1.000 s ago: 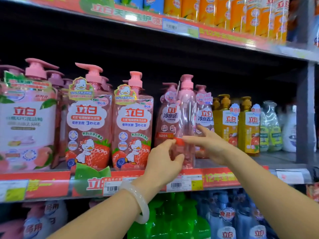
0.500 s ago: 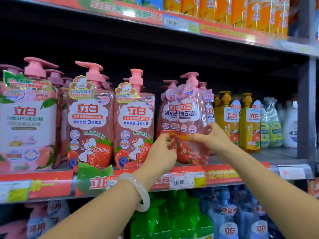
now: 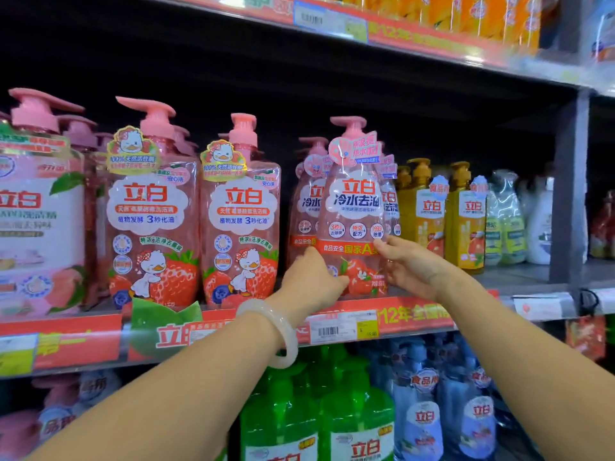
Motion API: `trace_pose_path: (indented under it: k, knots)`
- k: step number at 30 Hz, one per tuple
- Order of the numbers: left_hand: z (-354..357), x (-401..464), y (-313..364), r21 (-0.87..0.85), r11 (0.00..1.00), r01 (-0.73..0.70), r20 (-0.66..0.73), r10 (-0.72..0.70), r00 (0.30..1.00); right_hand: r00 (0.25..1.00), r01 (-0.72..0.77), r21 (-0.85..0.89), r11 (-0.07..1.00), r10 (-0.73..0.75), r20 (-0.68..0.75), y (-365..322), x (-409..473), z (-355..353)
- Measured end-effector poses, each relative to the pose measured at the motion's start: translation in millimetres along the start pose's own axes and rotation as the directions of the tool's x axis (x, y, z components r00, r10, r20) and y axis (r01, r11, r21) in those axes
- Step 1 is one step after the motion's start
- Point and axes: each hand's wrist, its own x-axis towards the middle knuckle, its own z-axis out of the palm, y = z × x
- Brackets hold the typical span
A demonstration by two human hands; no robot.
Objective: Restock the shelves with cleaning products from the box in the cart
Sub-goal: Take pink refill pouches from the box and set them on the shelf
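A pink pump bottle (image 3: 354,207) of dish soap stands at the front edge of the middle shelf (image 3: 416,314), label facing me. My left hand (image 3: 312,281), a pale bangle on its wrist, grips the bottle's lower left side. From the right, my right hand (image 3: 412,266) holds the lower part, fingertips on the label. More bottles of the same kind (image 3: 307,207) stand directly behind it. The cart and box are out of view.
Taller pink strawberry bottles (image 3: 239,224) stand to the left and yellow pump bottles (image 3: 429,214) to the right. Green bottles (image 3: 356,424) and blue bottles (image 3: 422,417) fill the shelf below. Orange bottles (image 3: 466,15) line the top shelf. A grey upright post (image 3: 565,194) is at the right.
The pink bottle has been turned between both hands from side-on to label facing front, and now stands at the shelf's front edge. Both hands stay on it.
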Motion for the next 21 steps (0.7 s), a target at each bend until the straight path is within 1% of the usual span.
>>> trace_pose_path:
  k: [1, 2, 4, 9, 14, 21]
  knots:
    - [2, -4, -1, 0.099, 0.995, -0.02, -0.05, 0.025, 0.998, 1.0, -0.005, -0.001, 1.0, 0.005, 0.003, 1, 1, 2]
    - [2, -10, -1, 0.16, 0.987, -0.036, -0.084, 0.05, 0.995, 1.0, -0.005, -0.011, 1.0, 0.005, -0.006, 2, 1, 3]
    - [3, -16, -2, 0.212, 0.976, -0.048, -0.121, 0.075, 0.99, 0.999, 0.017, -0.074, 0.997, -0.019, -0.026, 3, 2, 6]
    - [2, -22, 2, 0.212, 0.977, 0.002, -0.198, 0.041, 0.979, 0.996, 0.062, -0.189, 0.98, -0.073, -0.054, 4, -2, 12]
    - [-4, -32, -6, 0.231, 0.973, 0.012, -0.281, 0.055, 0.958, 0.996, 0.082, -0.322, 0.943, -0.092, -0.016, 7, 0, 22]
    - [-2, -38, -7, 0.222, 0.975, -0.007, -0.275, 0.07, 0.959, 0.984, 0.147, -0.422, 0.895, -0.176, -0.03, 12, -5, 25]
